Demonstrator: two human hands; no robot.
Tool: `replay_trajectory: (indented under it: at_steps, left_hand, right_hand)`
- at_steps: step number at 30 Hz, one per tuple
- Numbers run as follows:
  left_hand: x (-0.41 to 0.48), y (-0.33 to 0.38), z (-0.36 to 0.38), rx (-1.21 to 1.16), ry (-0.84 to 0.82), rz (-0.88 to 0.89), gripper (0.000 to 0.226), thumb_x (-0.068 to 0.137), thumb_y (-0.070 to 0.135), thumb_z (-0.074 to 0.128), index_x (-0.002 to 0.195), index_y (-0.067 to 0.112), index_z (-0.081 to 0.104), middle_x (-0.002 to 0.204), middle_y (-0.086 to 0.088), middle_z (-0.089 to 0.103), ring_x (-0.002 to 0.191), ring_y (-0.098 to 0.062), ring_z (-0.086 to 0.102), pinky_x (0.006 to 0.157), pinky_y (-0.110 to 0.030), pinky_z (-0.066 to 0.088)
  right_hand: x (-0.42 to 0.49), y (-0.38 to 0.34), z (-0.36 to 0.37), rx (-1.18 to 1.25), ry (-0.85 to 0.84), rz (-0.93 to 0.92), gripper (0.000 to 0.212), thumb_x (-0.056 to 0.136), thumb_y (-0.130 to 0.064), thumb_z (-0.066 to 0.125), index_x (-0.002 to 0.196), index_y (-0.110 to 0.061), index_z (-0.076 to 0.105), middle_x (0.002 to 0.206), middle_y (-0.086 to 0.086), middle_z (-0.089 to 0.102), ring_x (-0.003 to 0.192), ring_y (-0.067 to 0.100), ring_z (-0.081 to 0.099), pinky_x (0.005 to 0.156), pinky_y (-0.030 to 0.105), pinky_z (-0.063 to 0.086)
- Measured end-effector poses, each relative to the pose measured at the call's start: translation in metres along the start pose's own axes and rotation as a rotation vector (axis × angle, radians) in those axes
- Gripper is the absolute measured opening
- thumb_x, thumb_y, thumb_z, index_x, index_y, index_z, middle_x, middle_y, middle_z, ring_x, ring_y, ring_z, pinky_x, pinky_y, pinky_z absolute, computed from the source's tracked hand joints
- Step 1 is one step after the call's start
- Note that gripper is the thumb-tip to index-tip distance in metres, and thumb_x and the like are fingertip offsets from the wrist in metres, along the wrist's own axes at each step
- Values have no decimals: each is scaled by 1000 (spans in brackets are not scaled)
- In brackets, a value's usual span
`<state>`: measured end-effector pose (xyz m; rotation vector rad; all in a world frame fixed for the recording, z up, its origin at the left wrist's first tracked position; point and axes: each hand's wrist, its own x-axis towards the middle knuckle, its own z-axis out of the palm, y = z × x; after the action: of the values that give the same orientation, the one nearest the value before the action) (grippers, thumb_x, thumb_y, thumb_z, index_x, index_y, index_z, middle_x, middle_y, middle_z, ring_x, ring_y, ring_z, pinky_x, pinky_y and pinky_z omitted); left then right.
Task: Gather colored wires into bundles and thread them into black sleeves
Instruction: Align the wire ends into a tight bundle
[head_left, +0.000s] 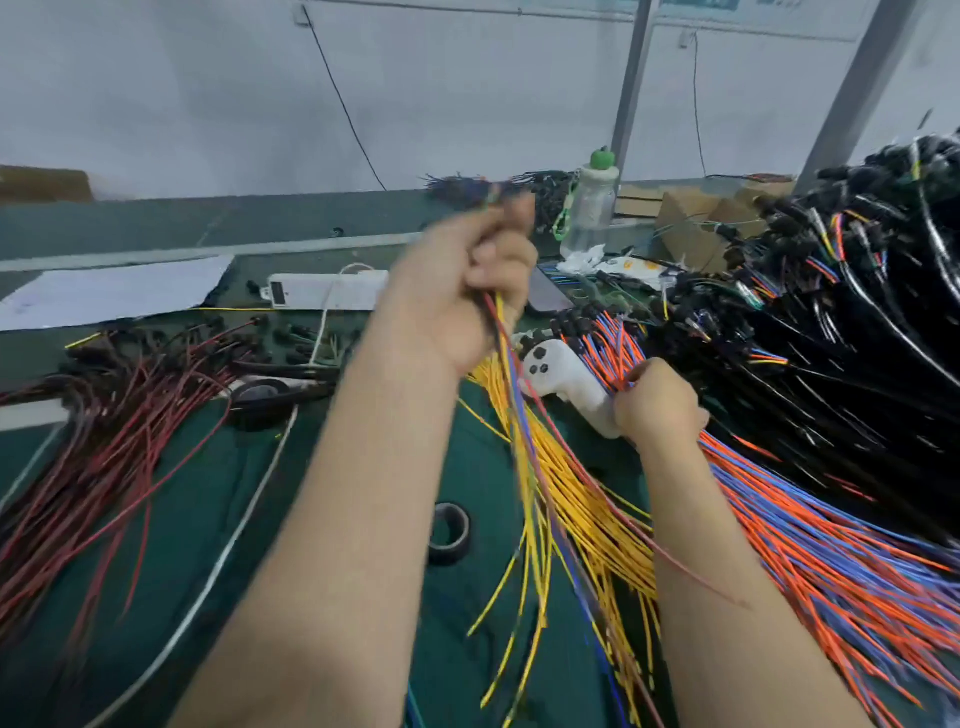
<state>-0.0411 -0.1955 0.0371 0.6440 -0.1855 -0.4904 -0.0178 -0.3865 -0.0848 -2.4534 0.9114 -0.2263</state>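
Left hand (452, 296) is fisted round a thin mixed bundle (519, 415) held up over the table (208, 519), right hand (657, 402) pinches into the orange-and-blue pile (805, 519), and these wires look light and floppy, so I'd grip near the ends.

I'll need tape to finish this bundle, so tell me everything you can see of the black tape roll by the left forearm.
The black tape roll is a glossy dark ring of plastic-looking tape wound around an open core, through which the green mat shows. It lies flat on the mat, core facing up, between the left forearm and the yellow wires. The forearm hides its left edge. No hand holds it, and no wire clearly touches it.
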Motion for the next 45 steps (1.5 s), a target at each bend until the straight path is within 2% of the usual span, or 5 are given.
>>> replay_trajectory:
  at_steps: [10,21,29,37,45]
  left_hand:
    - [57,-103,-17,223,358,-83,24,102,10,34,88,11,54,82,-6,56,68,-15,55,57,-27,50]
    - [60,-109,-15,256,380,-78,24,102,18,38,86,14,55,69,-3,56,51,-11,53,36,-13,41]
    - [62,-106,-32,379,394,-20,27,102,12,38,81,12,55,73,-3,59,63,-12,56,61,-27,47]
    - [57,-104,-34,388,211,-23,34,104,21,33,76,13,51,49,7,38,47,-6,39,44,-15,39]
    - [58,-108,-37,643,324,20,28,101,25,41,81,16,58,55,6,49,45,-5,50,40,-12,40]
  right_hand:
    - [7,-5,-30,422,341,-303,19,95,-9,49,108,-1,60,112,19,63,109,33,56,87,30,33]
    - [-19,-34,-40,342,16,-455,12,91,-11,56,95,-12,67,102,11,69,100,25,62,77,23,44]
    - [-9,-19,-34,381,55,-357,17,92,-23,53,82,-13,62,67,-4,55,75,18,49,59,26,30]
    - [-8,-16,-22,870,-550,-206,36,102,-16,42,71,-14,61,46,-9,57,40,3,46,40,12,38]
    - [-7,-12,-31,1089,-392,-236,26,100,-7,42,82,-1,61,58,6,65,50,21,57,49,26,51]
